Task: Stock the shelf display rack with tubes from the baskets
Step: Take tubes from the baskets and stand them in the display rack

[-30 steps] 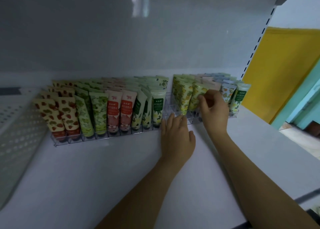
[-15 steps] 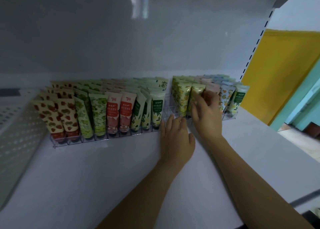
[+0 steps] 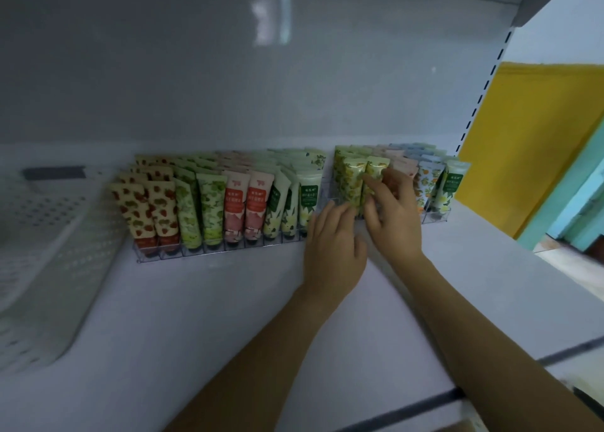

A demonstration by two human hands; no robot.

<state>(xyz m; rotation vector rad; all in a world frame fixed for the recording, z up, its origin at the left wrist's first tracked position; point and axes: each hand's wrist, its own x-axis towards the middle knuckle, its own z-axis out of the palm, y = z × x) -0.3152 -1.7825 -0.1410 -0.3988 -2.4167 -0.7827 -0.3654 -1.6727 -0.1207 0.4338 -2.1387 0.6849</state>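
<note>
Since a second ago the right hand (image 3: 394, 217) has slid left along the right rack (image 3: 436, 216), from the pink tubes (image 3: 403, 166) to a yellow tube (image 3: 376, 170); the left hand (image 3: 333, 248) has stayed put. At far left a white basket (image 3: 55, 261) lies on the shelf (image 3: 228, 317), blurred, its contents unclear. Next, the left rack (image 3: 183, 255) holds upright tubes (image 3: 209, 209) in rows: red-spotted, green, pink, white. The left hand lies flat, palm down, fingers straight, tips at the right rack's near-left corner. Just beside it, the right hand pinches the yellow tube between thumb and forefinger; that tube stands in the right rack's near row. Blue tubes (image 3: 428, 180) stand further right.
</note>
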